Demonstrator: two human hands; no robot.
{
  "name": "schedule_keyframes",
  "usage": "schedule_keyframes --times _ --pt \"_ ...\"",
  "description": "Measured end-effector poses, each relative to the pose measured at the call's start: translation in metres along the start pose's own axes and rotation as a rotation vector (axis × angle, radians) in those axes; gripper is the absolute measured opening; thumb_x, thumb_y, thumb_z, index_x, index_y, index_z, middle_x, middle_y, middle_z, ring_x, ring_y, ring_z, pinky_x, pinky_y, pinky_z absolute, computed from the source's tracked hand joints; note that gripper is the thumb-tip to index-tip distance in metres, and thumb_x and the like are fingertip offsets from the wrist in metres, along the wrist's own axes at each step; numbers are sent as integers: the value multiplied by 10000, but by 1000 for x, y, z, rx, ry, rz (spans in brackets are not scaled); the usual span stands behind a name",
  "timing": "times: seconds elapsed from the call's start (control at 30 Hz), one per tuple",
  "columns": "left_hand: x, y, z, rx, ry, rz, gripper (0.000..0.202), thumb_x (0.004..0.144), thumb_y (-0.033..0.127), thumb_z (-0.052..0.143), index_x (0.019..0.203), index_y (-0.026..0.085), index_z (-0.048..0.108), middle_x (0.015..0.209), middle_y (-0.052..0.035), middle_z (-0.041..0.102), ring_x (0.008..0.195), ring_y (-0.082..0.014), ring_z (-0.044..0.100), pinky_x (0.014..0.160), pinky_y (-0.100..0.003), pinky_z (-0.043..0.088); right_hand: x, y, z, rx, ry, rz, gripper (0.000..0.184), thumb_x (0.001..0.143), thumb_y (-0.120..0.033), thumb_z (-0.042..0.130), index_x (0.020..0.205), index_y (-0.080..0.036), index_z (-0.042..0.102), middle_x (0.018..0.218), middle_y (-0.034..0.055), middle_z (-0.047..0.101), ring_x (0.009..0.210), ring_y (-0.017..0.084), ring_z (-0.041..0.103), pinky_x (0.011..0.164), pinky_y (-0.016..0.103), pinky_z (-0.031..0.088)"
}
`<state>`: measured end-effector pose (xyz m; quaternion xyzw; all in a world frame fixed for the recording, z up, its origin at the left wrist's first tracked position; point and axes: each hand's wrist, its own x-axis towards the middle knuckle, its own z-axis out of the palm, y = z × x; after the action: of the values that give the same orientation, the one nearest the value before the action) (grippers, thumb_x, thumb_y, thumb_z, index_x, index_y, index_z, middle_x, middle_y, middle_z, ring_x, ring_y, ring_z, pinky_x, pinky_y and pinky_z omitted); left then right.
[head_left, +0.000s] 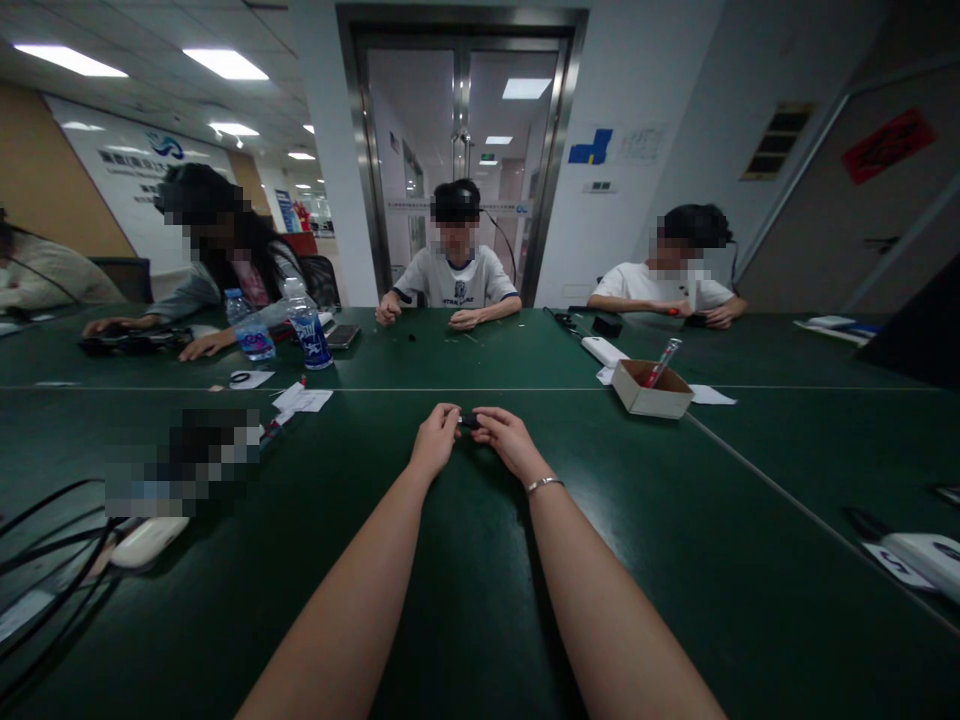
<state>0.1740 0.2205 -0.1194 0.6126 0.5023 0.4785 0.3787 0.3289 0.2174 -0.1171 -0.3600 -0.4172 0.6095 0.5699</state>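
Both my arms reach forward over the dark green table (pixel 480 600). My left hand (pixel 435 440) and my right hand (pixel 506 438) meet at the table's middle. Their fingers are curled and pinch a small black object (pixel 469 421) between them, low over the tabletop. What the object is I cannot make out. A thin bracelet (pixel 544 485) circles my right wrist.
A small cardboard box (pixel 651 390) with a red-tipped tool stands to the right. Two water bottles (pixel 307 325) stand at the far left, with paper slips (pixel 301 399) near them. Black cables (pixel 45 560) and a white device (pixel 150 540) lie near left. Three people sit across the table.
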Motion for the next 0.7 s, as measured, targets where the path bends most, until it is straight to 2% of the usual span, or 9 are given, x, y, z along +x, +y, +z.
schedule_keyframes --times 0.17,0.33,0.5,0.7 --pt "1 -3 -1 12 9 12 266 865 297 462 1080 200 585 784 -23 599 623 -121 541 564 -218 411 0 0 0 -21 -2 1 220 696 -188 787 888 -128 697 728 56 688 611 118 640 594 201 534" --pt "1 -3 -1 -4 -6 8 275 885 343 448 1073 203 592 789 -30 597 669 -137 557 579 -224 433 1 0 0 -23 2 1 199 699 -171 774 879 -135 698 700 38 682 605 118 639 585 201 534" --pt "0 0 0 23 27 52 275 822 208 504 1076 192 609 890 -51 623 748 -146 577 656 -243 475 1 1 -1 -28 3 -1 229 682 -185 787 884 -130 695 701 43 687 602 120 639 585 202 533" --pt "1 3 -2 -8 58 134 284 752 134 559 1027 174 619 992 -66 640 859 -166 592 773 -284 483 3 3 -1 -1 7 -8 242 671 -197 792 878 -124 690 677 44 674 594 127 636 583 214 523"
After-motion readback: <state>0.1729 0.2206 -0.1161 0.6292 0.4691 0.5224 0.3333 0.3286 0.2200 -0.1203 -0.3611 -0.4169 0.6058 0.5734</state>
